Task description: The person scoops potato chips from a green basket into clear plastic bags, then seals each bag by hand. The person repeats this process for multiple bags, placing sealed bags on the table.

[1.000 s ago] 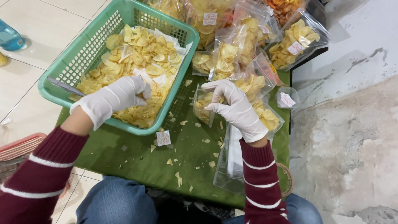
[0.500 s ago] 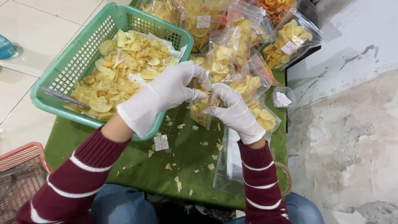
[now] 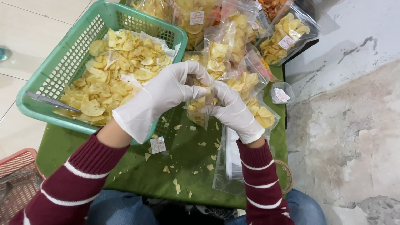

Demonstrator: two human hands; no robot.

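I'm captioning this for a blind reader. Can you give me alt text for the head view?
Two white-gloved hands, left hand and right hand, meet at a clear bag of yellow chips over a green cloth. A green basket of loose chips sits left, filled bags behind.

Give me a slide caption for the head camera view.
Two gloved hands, left and right, meet at a clear bag of chips beside a green basket of chips.

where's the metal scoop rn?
Head view, left side: the scoop lies in the green basket at its near-left edge, on the chips, left of the left hand.
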